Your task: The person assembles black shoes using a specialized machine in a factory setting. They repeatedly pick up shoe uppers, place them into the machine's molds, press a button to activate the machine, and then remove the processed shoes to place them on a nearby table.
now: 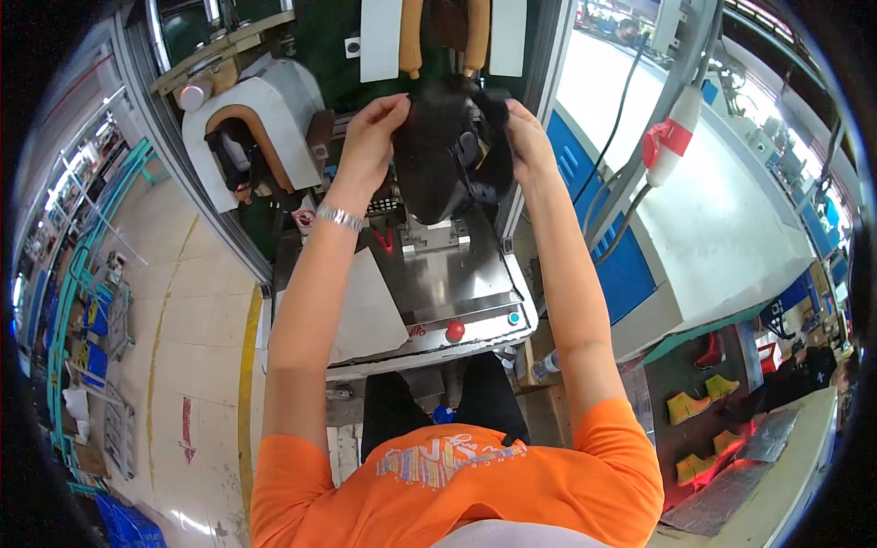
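A black shoe upper (431, 169) hangs between my hands, just above the machine's metal work surface. My left hand (373, 137) pinches its upper left edge between thumb and fingers. On the other side, my right hand (530, 142) grips the upper right edge, its fingers partly hidden behind the black material. The upper's opening faces right, and some of its folds are blurred. Behind its lower end is a metal block (437, 239) fixed to the work surface.
Left of the upper stands a white U-shaped clamp (297, 87) with a brown pad (239, 114). A red button (455, 331) and a green button (513, 319) sit on the front edge. Yellow shoe forms (687, 407) and a red-and-white plug (671, 137) are at right.
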Demonstrator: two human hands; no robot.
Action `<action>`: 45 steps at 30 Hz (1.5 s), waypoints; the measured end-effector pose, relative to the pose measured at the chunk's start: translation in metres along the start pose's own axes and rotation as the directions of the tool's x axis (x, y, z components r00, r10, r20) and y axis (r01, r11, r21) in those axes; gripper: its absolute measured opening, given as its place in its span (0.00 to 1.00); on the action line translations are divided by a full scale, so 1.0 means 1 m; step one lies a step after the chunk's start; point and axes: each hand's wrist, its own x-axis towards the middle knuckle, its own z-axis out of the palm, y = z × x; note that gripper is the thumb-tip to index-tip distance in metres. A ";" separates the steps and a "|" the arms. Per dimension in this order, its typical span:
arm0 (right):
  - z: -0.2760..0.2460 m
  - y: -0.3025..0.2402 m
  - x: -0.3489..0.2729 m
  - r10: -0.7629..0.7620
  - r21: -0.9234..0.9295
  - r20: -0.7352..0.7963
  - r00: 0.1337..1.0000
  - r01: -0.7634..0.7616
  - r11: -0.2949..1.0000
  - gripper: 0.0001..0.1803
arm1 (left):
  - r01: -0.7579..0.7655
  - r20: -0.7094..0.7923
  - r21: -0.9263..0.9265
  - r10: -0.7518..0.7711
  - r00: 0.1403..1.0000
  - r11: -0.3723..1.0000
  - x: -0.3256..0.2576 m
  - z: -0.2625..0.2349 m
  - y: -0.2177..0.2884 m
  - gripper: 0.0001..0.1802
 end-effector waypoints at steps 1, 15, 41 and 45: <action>0.000 0.001 0.010 0.016 0.021 -0.016 1.000 -0.016 1.000 0.04 | 0.029 -0.015 -0.051 -0.030 0.999 0.998 0.007 0.001 0.001 0.08; -0.054 0.056 -0.014 0.169 0.118 -0.146 0.975 -0.152 0.981 0.14 | -0.439 -0.009 0.793 0.729 0.684 0.422 -0.028 0.017 -0.020 0.18; -0.054 0.164 -0.047 0.353 0.472 -0.137 0.925 -0.253 0.845 0.15 | -0.434 0.416 0.901 0.281 0.865 0.001 -0.132 0.058 -0.043 0.28; -0.054 0.181 -0.035 0.409 0.450 -0.189 0.893 -0.292 0.844 0.15 | -0.421 0.405 0.907 0.292 0.866 -0.010 -0.133 0.045 -0.041 0.28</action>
